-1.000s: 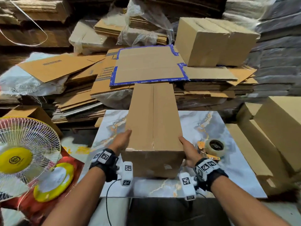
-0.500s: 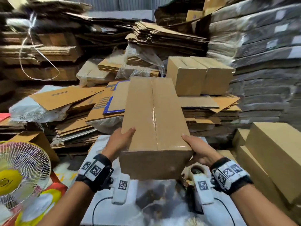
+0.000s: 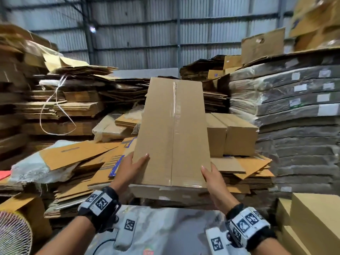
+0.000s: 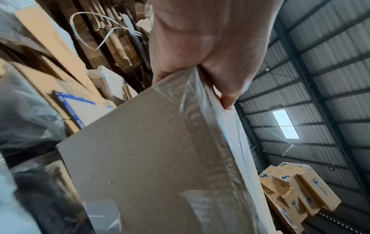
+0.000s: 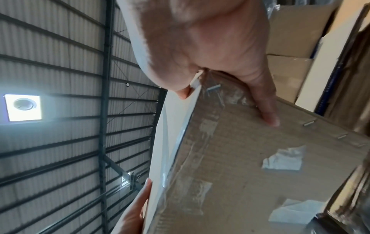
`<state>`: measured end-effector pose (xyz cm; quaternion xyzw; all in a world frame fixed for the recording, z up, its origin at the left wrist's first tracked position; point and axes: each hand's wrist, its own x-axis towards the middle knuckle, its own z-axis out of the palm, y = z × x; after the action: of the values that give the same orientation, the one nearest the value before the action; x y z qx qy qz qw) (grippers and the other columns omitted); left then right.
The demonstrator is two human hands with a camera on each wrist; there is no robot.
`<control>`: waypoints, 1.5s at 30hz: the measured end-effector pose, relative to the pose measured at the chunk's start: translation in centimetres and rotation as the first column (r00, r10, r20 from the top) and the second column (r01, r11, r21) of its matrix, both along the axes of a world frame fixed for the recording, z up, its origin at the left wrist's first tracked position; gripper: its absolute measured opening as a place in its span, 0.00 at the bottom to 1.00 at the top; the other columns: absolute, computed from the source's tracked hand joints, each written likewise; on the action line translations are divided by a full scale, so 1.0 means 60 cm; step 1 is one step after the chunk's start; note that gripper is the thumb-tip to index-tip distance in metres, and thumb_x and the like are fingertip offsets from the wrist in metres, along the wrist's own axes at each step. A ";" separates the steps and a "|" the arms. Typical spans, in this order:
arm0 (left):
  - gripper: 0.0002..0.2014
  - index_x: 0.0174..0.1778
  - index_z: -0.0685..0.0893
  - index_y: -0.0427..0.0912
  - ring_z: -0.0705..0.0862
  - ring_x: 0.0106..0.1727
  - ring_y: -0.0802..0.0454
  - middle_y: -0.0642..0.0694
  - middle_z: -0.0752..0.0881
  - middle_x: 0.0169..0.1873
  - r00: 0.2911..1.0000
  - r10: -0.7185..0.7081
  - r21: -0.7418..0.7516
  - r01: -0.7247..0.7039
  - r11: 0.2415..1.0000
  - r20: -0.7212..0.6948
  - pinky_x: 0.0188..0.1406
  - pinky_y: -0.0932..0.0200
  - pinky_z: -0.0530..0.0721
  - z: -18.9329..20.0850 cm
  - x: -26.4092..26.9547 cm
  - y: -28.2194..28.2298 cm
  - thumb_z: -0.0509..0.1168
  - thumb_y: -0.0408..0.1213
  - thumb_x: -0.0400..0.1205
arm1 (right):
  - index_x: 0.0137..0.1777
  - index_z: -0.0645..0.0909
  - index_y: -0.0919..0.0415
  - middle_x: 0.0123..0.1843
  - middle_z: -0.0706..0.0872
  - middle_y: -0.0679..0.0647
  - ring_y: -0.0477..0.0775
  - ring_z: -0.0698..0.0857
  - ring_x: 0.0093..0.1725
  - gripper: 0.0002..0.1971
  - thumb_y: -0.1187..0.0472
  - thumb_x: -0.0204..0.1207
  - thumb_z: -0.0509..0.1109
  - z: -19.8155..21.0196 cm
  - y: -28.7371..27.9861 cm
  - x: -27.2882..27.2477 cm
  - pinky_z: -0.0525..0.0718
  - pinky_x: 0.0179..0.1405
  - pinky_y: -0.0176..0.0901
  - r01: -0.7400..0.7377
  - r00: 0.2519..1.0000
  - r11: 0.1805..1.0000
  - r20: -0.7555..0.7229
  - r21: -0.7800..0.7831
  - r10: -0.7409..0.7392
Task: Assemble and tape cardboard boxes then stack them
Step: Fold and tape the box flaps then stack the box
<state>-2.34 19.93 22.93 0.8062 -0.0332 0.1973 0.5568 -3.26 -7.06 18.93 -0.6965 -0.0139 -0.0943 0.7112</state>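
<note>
A long brown cardboard box (image 3: 173, 133) with clear tape along its top seam is raised in the air above the marbled table (image 3: 165, 229), its far end pointing away from me. My left hand (image 3: 134, 165) grips its near left corner, thumb on top. My right hand (image 3: 211, 178) grips the near right corner the same way. In the left wrist view the left hand (image 4: 200, 39) pinches the box (image 4: 150, 158) at its taped edge. The right wrist view has the right hand (image 5: 200, 39) with a finger along the box's (image 5: 260, 158) end face. Two assembled boxes (image 3: 233, 133) sit side by side behind it.
Piles of flattened cardboard (image 3: 77, 162) fill the left and back. Wrapped sheet stacks (image 3: 298, 111) rise on the right. More assembled boxes (image 3: 316, 221) stand at the near right. A white fan (image 3: 12, 234) is at the lower left.
Both hands have lifted the taped box off the table and carried it up and forward toward the two boxes behind. The head view has tilted upward.
</note>
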 end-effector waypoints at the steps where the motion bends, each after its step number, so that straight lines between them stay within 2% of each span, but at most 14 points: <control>1: 0.14 0.64 0.80 0.50 0.87 0.50 0.58 0.52 0.88 0.53 1.000 0.005 -0.007 -0.005 1.000 0.013 0.37 0.64 0.81 0.010 0.019 -0.001 0.68 0.51 0.86 | 0.81 0.71 0.51 0.73 0.84 0.49 0.51 0.82 0.70 0.20 0.56 0.90 0.61 0.007 0.000 0.018 0.78 0.76 0.57 0.004 1.000 1.000 0.017 -0.012 -0.004; 5: 0.14 0.65 0.78 0.51 0.87 0.53 0.54 0.53 0.88 0.54 0.999 -0.008 -0.072 0.011 0.997 0.039 0.47 0.54 0.87 0.033 0.114 -0.001 0.70 0.45 0.85 | 0.84 0.64 0.46 0.72 0.82 0.42 0.46 0.80 0.70 0.32 0.55 0.83 0.73 0.034 -0.003 0.106 0.80 0.70 0.46 0.001 0.989 0.996 0.149 -0.094 0.014; 8: 0.17 0.66 0.75 0.56 0.86 0.54 0.59 0.56 0.86 0.56 0.990 -0.135 -0.147 0.140 0.979 0.047 0.43 0.63 0.82 0.035 0.201 0.000 0.70 0.38 0.85 | 0.78 0.67 0.41 0.66 0.84 0.39 0.40 0.82 0.65 0.30 0.56 0.80 0.76 0.057 -0.004 0.194 0.81 0.54 0.35 0.022 0.977 0.991 0.213 -0.134 0.007; 12: 0.17 0.64 0.77 0.53 0.84 0.55 0.59 0.55 0.85 0.55 0.985 -0.158 -0.157 0.167 0.973 0.070 0.44 0.67 0.80 0.033 0.342 0.001 0.71 0.34 0.83 | 0.73 0.68 0.41 0.65 0.83 0.39 0.38 0.81 0.64 0.25 0.58 0.82 0.74 0.080 -0.001 0.337 0.78 0.51 0.30 0.008 0.977 0.986 0.209 -0.164 0.027; 17: 0.18 0.68 0.77 0.54 0.86 0.58 0.56 0.56 0.87 0.57 0.978 -0.180 -0.130 0.194 0.972 0.106 0.46 0.66 0.82 0.035 0.551 0.016 0.71 0.38 0.84 | 0.85 0.61 0.43 0.73 0.78 0.37 0.45 0.78 0.71 0.33 0.56 0.84 0.72 0.095 0.008 0.541 0.76 0.69 0.43 0.047 0.976 0.963 0.219 -0.266 0.013; 20: 0.19 0.71 0.76 0.53 0.85 0.63 0.54 0.53 0.86 0.63 0.985 -0.077 0.025 0.074 0.997 0.153 0.57 0.54 0.85 0.020 0.689 0.029 0.66 0.52 0.86 | 0.88 0.55 0.48 0.77 0.69 0.42 0.52 0.73 0.76 0.37 0.49 0.84 0.70 0.088 0.012 0.666 0.72 0.74 0.47 0.110 0.986 0.908 0.158 -0.405 -0.049; 22: 0.28 0.77 0.75 0.46 0.82 0.69 0.48 0.46 0.82 0.70 0.977 -0.039 0.327 -0.033 0.944 0.209 0.68 0.46 0.81 -0.016 0.781 0.026 0.59 0.59 0.86 | 0.88 0.56 0.49 0.87 0.58 0.54 0.61 0.69 0.81 0.38 0.40 0.83 0.67 0.070 0.017 0.745 0.72 0.77 0.54 0.193 0.981 0.741 0.154 -0.643 -0.122; 25: 0.32 0.71 0.80 0.41 0.81 0.67 0.36 0.40 0.81 0.66 0.971 -0.120 0.784 -0.089 0.614 0.205 0.68 0.46 0.73 -0.096 0.876 -0.003 0.45 0.63 0.90 | 0.87 0.57 0.51 0.91 0.43 0.53 0.67 0.56 0.86 0.37 0.34 0.84 0.59 0.017 0.034 0.821 0.71 0.80 0.64 0.197 0.980 0.285 0.186 -0.938 -0.063; 26: 0.34 0.69 0.82 0.40 0.82 0.65 0.33 0.38 0.81 0.65 0.968 -0.130 0.843 -0.115 0.526 0.214 0.66 0.43 0.72 -0.117 0.895 -0.016 0.44 0.65 0.88 | 0.88 0.53 0.52 0.91 0.43 0.52 0.68 0.51 0.88 0.39 0.35 0.84 0.60 -0.004 0.034 0.841 0.68 0.82 0.65 0.190 0.982 0.161 0.190 -0.968 -0.016; 28: 0.35 0.68 0.81 0.40 0.79 0.66 0.31 0.34 0.79 0.68 0.955 -0.108 0.871 -0.200 0.449 0.276 0.65 0.38 0.71 -0.142 0.935 -0.032 0.52 0.67 0.83 | 0.89 0.45 0.53 0.91 0.44 0.51 0.67 0.45 0.89 0.44 0.38 0.83 0.64 -0.031 0.024 0.883 0.60 0.85 0.65 0.209 0.978 0.045 0.210 -0.977 0.018; 33: 0.39 0.74 0.73 0.42 0.68 0.74 0.33 0.32 0.75 0.73 0.975 -0.032 0.920 -0.199 0.337 0.222 0.72 0.29 0.73 -0.141 1.021 -0.048 0.64 0.68 0.75 | 0.90 0.41 0.53 0.91 0.45 0.51 0.65 0.42 0.89 0.52 0.44 0.77 0.73 -0.030 -0.003 0.984 0.58 0.86 0.68 0.147 0.988 0.007 0.147 -0.989 0.037; 37: 0.49 0.88 0.51 0.46 0.49 0.88 0.37 0.39 0.54 0.87 0.998 0.024 0.965 -0.054 0.255 0.049 0.85 0.31 0.52 -0.105 1.043 -0.045 0.63 0.69 0.80 | 0.90 0.39 0.51 0.91 0.39 0.50 0.63 0.38 0.89 0.54 0.42 0.77 0.75 -0.010 -0.003 1.010 0.56 0.86 0.67 0.030 0.999 0.049 0.032 -0.998 0.043; 40: 0.52 0.90 0.44 0.51 0.48 0.89 0.39 0.41 0.49 0.89 0.994 -0.003 0.938 0.105 0.330 -0.111 0.84 0.29 0.53 -0.049 1.030 -0.033 0.64 0.70 0.79 | 0.90 0.37 0.51 0.91 0.34 0.56 0.62 0.37 0.89 0.54 0.41 0.79 0.73 0.025 -0.013 0.985 0.53 0.88 0.64 0.024 0.999 0.115 0.029 -0.993 0.039; 45: 0.48 0.91 0.46 0.48 0.52 0.89 0.42 0.39 0.49 0.89 0.978 -0.201 0.866 0.059 0.497 0.048 0.86 0.47 0.56 0.018 0.925 -0.034 0.67 0.60 0.83 | 0.90 0.41 0.49 0.92 0.41 0.56 0.57 0.47 0.90 0.50 0.41 0.80 0.72 0.086 -0.054 0.871 0.60 0.87 0.58 0.229 0.967 0.235 0.248 -0.944 0.054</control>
<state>53.19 17.88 23.99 0.9545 -0.2273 0.1692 0.0929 49.01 -10.29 24.08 -0.9694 -0.1113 -0.1850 0.1172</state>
